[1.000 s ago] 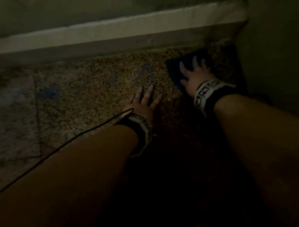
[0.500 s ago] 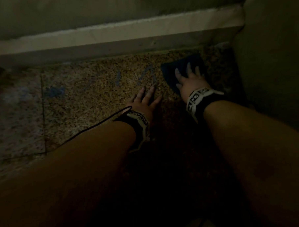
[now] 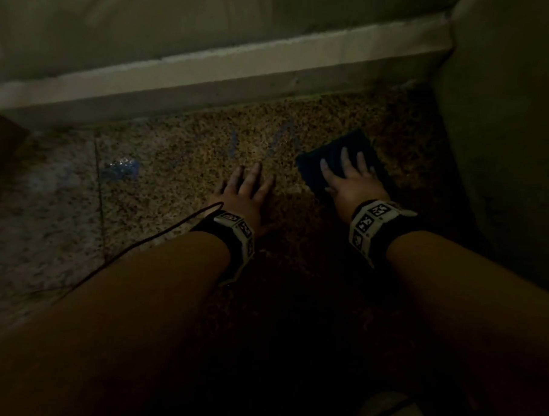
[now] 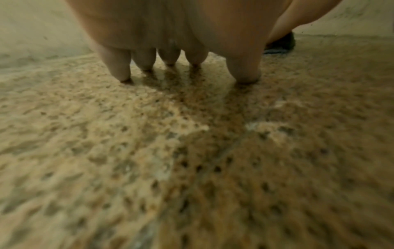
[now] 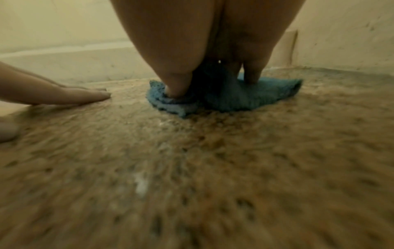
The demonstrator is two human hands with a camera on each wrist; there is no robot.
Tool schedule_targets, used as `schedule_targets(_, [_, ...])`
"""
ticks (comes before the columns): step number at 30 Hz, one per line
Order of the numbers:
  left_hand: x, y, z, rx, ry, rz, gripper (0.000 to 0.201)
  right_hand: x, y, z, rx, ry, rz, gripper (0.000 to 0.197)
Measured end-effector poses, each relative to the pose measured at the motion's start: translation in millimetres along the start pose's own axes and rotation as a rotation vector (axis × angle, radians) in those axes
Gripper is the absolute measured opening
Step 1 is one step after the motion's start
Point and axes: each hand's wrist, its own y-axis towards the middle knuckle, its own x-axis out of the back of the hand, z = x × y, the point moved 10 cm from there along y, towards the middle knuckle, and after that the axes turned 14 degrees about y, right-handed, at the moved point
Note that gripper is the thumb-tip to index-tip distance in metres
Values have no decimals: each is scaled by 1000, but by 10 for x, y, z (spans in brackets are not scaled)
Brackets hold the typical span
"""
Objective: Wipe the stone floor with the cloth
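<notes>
The stone floor [image 5: 213, 168] looks speckled and grainy, the blue cloth [image 5: 266, 94] soft, nubby and matt.

Dim indoor corner, likely in a home; the room type cannot be told. A speckled stone floor [image 3: 180, 178] of jointed slabs meets a pale raised ledge [image 3: 228, 77] at the far edge and a plain wall [image 3: 509, 130] at the right.
</notes>
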Motion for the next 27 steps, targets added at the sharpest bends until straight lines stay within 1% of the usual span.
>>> schedule_targets(4, [-7, 12, -3, -4, 0, 2, 89, 139, 73, 116, -9, -1, -3, 55])
schedule_targets(8, [-45, 48, 20, 6, 13, 20, 93, 393, 333, 422, -18, -15, -6, 54])
schedule_targets(11, [-44, 48, 10, -4, 18, 14, 91, 526, 498, 639, -11, -18, -13, 55])
schedule_targets(15, [-34, 33, 17, -15, 2, 35, 89, 593, 565, 723, -29, 26, -44, 55])
schedule_targets(19, [-35, 21, 19, -42, 4, 27, 89, 523, 456, 714, 34, -16, -72, 57])
schedule_targets(22, [-40, 14, 32, -54, -15, 17, 86, 277, 273, 679, 10, -48, -9, 59])
schedule_targets(27, [-150, -81, 204, -102, 62, -29, 77, -72, -11, 709, 54, -80, 54, 52])
